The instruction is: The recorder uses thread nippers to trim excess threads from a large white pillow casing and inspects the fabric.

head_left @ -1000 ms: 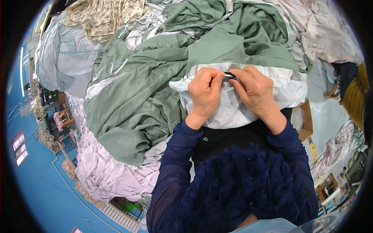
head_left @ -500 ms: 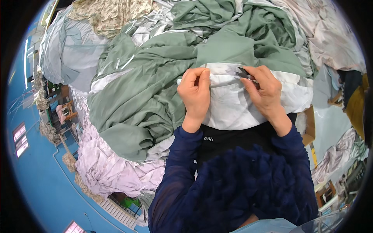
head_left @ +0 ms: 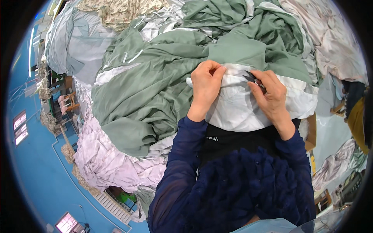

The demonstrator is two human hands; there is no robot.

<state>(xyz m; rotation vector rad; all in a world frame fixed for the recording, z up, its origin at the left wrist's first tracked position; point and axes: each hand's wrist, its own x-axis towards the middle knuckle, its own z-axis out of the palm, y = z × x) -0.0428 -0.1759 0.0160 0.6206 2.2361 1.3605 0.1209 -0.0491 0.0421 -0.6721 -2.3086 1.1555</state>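
My left hand (head_left: pixel 206 86) is closed, thumb and forefinger pinching the upper edge of a white cloth panel (head_left: pixel 233 110). The panel borders a large sage-green fabric (head_left: pixel 147 93) and hangs over the front, towards my lap. In my right hand (head_left: pixel 271 95) is a small pair of black thread snips (head_left: pixel 250 76). Their pointed blades reach left over the white band, a little apart from my left fingertips. Whether the blade tips touch the cloth I cannot tell. My right palm hides part of the snips' handle.
Pale lilac fabric (head_left: pixel 116 163) is heaped at the left. Light blue cloth (head_left: pixel 83 54) and beige floral cloth (head_left: pixel 124 13) lie behind it, with pale pink cloth (head_left: pixel 334 42) at the far right. A cardboard box (head_left: pixel 311 134) stands by my right forearm. The floor (head_left: pixel 42 182) is blue.
Both hands and the fabric appear slightly further right. The snips have turned, their tips now pointing more up and left. My left hand still pinches the white edge.
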